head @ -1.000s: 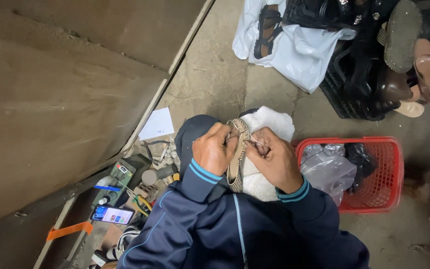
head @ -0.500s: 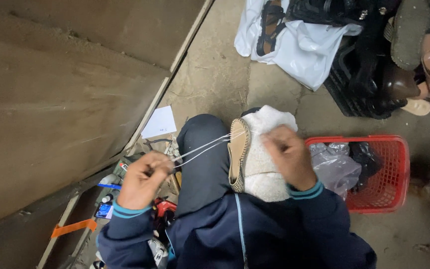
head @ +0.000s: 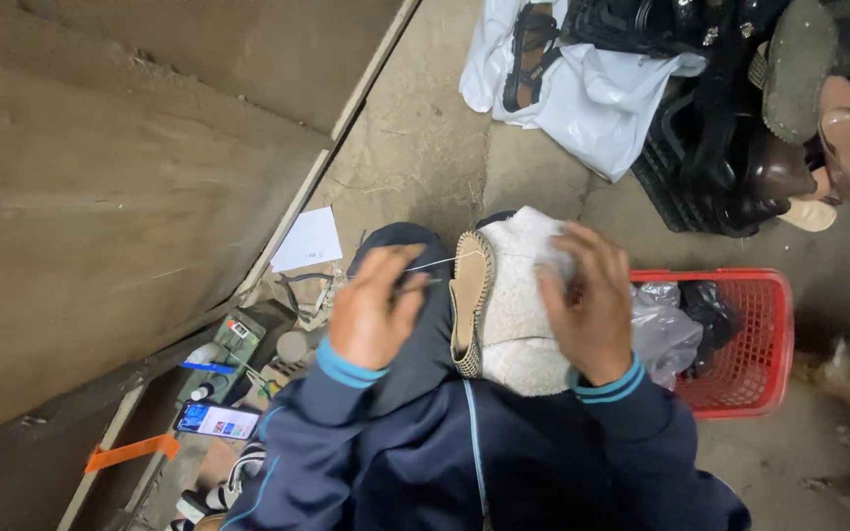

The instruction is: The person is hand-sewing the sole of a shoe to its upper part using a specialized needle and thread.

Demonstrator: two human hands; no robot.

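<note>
The left hand (head: 376, 313) is closed around a thin white thread (head: 435, 264) and what looks like a needle, pinched at the fingertips, with the thread running taut to the edge of the shoe (head: 471, 300). The shoe lies on its side across the person's lap, sole edge up, resting against a white cloth (head: 523, 295). The right hand (head: 590, 305) lies over the cloth with fingers curled, pressing it and the shoe down (whether it grips anything underneath I cannot tell).

To stitch well here, I judge the thread should stay taut and in line with the sole edge, while the right hand keeps the shoe from rolling.

Room is tight: a wooden board (head: 130, 197) rises close on the left, tools and a phone (head: 216, 421) crowd the floor below the left elbow, and a red basket (head: 740, 344) sits just beside the right forearm. Open floor lies ahead of the knees.
</note>
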